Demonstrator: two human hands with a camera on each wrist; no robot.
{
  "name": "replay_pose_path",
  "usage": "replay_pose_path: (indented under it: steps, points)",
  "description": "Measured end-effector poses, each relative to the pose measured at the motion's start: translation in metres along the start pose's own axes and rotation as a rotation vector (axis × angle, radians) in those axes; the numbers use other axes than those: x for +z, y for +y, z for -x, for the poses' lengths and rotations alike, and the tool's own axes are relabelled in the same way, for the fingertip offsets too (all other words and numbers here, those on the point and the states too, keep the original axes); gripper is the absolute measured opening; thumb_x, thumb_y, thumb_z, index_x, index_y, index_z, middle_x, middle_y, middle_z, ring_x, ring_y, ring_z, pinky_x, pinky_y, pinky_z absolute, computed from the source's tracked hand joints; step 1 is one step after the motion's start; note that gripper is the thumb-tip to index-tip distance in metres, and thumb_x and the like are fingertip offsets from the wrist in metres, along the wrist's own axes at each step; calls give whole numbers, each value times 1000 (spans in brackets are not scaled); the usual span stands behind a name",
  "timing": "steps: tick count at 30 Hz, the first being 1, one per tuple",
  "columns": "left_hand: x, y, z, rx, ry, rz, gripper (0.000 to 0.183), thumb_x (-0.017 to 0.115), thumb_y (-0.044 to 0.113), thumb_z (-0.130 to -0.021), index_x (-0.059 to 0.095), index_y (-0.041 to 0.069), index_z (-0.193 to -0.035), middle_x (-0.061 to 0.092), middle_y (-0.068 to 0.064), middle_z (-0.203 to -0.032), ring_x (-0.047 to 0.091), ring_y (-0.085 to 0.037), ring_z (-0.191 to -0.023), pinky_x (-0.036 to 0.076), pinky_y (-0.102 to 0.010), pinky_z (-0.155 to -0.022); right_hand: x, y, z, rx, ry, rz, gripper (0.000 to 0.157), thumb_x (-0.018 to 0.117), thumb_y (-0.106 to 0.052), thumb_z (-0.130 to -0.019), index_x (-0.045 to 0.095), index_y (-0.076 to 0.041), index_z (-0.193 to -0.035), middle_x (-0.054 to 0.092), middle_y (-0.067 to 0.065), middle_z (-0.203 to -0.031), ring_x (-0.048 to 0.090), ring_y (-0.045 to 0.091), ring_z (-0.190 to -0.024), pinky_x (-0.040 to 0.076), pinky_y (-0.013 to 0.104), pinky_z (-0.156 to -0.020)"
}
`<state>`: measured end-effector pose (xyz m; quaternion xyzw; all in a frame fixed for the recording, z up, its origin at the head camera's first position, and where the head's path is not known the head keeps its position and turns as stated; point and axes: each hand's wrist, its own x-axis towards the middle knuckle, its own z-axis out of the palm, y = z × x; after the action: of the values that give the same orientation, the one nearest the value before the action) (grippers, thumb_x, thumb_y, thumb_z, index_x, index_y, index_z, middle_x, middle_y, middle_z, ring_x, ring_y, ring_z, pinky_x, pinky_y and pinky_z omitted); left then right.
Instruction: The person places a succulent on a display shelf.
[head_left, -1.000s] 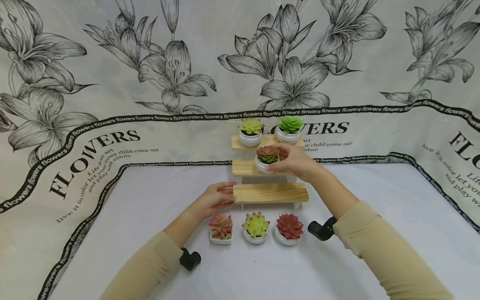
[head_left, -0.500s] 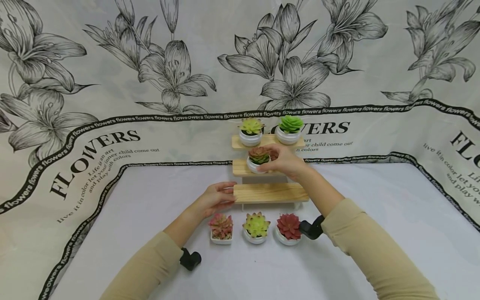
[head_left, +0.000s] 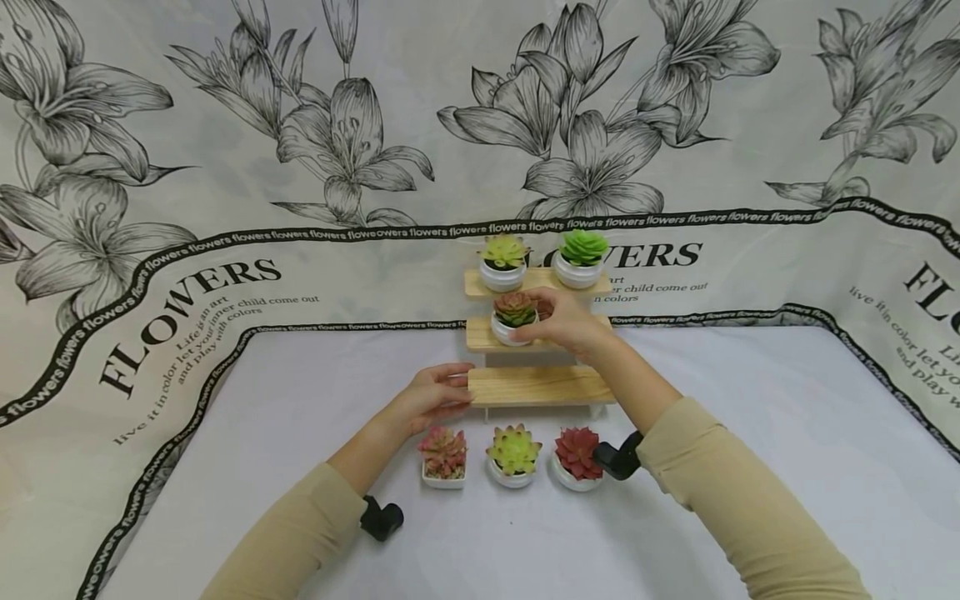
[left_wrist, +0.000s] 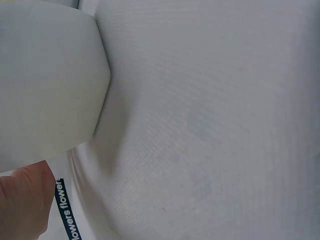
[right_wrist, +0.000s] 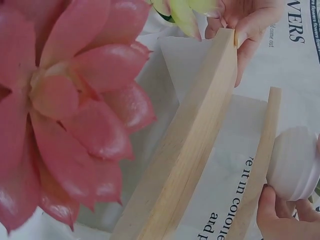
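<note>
1. Brown-and-green leaves top the potted succulent at the middle plank, left of centre; its white base seems to meet the wood, though the right wrist view cuts the pot off at its edge.
2. Thumb and fingers of the right hand pinch that pot from its right side, hiding much of the plank's right part.
3. The left hand grips the left end of the lowest plank; some fingertips are lost behind the wood.
4. A black wrist camera covers the right edge of the red succulent, which runs out of the right wrist view.
5. In the left wrist view, a big pale shape is cropped; I cannot tell which pot it is, and only part of the hand shows.
</note>
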<state>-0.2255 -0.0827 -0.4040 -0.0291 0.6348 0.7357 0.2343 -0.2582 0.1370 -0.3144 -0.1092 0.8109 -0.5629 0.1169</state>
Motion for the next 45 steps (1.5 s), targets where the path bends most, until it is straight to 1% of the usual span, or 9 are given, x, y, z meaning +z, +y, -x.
replay_pose_path:
  steps: [4,10,15,24,31,36,38,41,45]
  points:
    - [0,0,0,-5,-4,1,54,55,-13,-84,44,-3,-136,49,-22,-129,59,-13,-85,50,-37,-89,2,-1,0,3,16,4,64,74,-2,-74,46,2,-131,50,17,-121,44,24,-105,42,27,-82]
    - [-1,0,0,-2,-1,0,53,55,-13,-84,44,-3,-135,49,-23,-129,59,-14,-85,50,-37,-89,6,-1,-1,14,29,-3,63,74,-2,-75,45,2,-131,49,18,-125,44,25,-110,41,30,-87]
    - [-1,0,0,-4,-4,-1,54,55,-13,-84,44,-3,-135,47,-24,-132,59,-15,-87,49,-38,-91,6,-2,-1,22,27,-2,62,73,-2,-75,44,2,-130,48,18,-125,43,25,-109,41,30,-86]
    - [-1,0,1,-4,2,14,55,55,-14,-83,43,-3,-135,48,-24,-131,60,-14,-84,53,-32,-84,5,-2,0,15,9,27,66,74,-3,-76,41,2,-133,49,20,-124,47,27,-108,44,30,-86]
    - [-1,0,1,-13,-12,37,55,53,-14,-85,42,-3,-137,45,-26,-134,61,-14,-84,53,-31,-83,3,0,4,9,10,-14,66,74,-3,-75,41,1,-133,47,20,-130,44,29,-115,41,37,-95]
    - [0,0,1,-15,-2,28,54,53,-14,-85,42,-3,-137,46,-25,-133,61,-13,-82,53,-31,-82,-1,4,12,-2,-1,-57,68,70,-1,-79,35,3,-138,41,25,-134,41,36,-121,39,43,-101]
    - [0,0,2,-16,1,24,55,54,-14,-85,42,-3,-137,47,-25,-132,61,-13,-82,53,-31,-82,-4,5,16,-7,-3,-71,69,68,0,-80,33,2,-139,40,26,-133,42,36,-121,41,42,-100]
    - [-1,-1,2,-12,1,21,55,54,-14,-84,42,-3,-136,48,-25,-132,61,-13,-81,54,-30,-81,-8,7,24,-15,-7,-91,68,68,0,-80,34,1,-139,44,26,-130,46,35,-118,45,36,-95]
    - [-1,-1,1,-7,-3,21,54,54,-14,-84,43,-3,-136,48,-25,-131,61,-13,-81,54,-29,-79,-14,9,33,-32,-29,-101,67,67,-1,-82,33,2,-139,44,26,-130,45,35,-118,46,31,-91]
